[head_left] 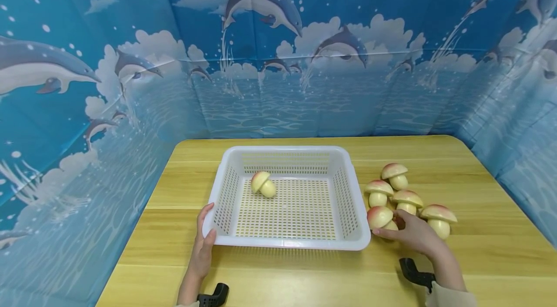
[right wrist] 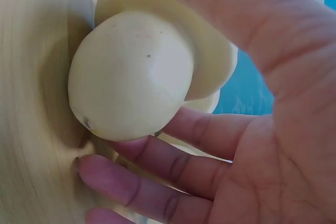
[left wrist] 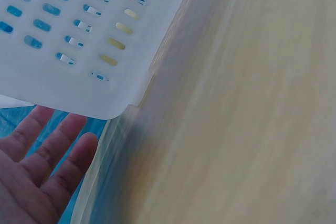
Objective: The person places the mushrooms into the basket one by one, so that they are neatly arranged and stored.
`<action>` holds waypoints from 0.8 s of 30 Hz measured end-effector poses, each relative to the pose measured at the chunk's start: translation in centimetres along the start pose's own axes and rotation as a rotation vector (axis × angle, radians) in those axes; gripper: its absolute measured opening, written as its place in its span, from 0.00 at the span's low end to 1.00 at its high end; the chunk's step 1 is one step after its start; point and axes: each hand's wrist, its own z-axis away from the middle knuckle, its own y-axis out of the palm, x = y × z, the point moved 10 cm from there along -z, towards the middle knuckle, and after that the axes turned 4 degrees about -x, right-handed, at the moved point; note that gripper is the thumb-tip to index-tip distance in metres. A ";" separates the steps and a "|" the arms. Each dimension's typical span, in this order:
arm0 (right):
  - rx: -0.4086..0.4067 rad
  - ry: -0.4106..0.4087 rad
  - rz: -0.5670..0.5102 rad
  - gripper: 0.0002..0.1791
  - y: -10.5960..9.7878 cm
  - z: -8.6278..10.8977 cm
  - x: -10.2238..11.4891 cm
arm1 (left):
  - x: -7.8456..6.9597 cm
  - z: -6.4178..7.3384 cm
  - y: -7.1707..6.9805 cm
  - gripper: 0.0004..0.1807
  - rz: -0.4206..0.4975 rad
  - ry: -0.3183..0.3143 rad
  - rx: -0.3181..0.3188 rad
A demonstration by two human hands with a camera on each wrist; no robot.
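Observation:
A white plastic basket (head_left: 283, 244) with slotted walls stands mid-table, and one toy mushroom (head_left: 261, 182) with a pink-tinged cap lies inside it. At the basket's front left corner, my left hand (head_left: 203, 244) touches the rim; its fingers (left wrist: 71, 163) extend fairly straight beside the outer wall. My right hand (head_left: 413, 234) holds another toy mushroom (right wrist: 131, 77) just right of the basket. The thumb lies over its cap and the fingers reach round the stem's other side. In the head view, the hand partly hides this mushroom's stem.
Several more toy mushrooms, among them one at the back (head_left: 395, 175) and one at the far right (head_left: 439, 217), cluster beside my right hand. They lie on the wood-grain table (head_left: 283, 283). A blue dolphin-print curtain (head_left: 270, 89) hangs behind and at both sides.

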 end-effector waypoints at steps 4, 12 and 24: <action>-0.011 0.007 0.001 0.31 0.1 0.0 -0.1 | 0.0 0.0 0.0 0.29 0.000 -0.001 0.000; -0.054 0.001 -0.017 0.28 0.3 0.2 0.0 | -0.1 0.0 0.0 0.29 -0.004 -0.002 0.004; -0.087 0.006 0.007 0.29 0.5 0.0 -0.4 | -0.2 -0.1 0.1 0.29 0.000 0.005 0.011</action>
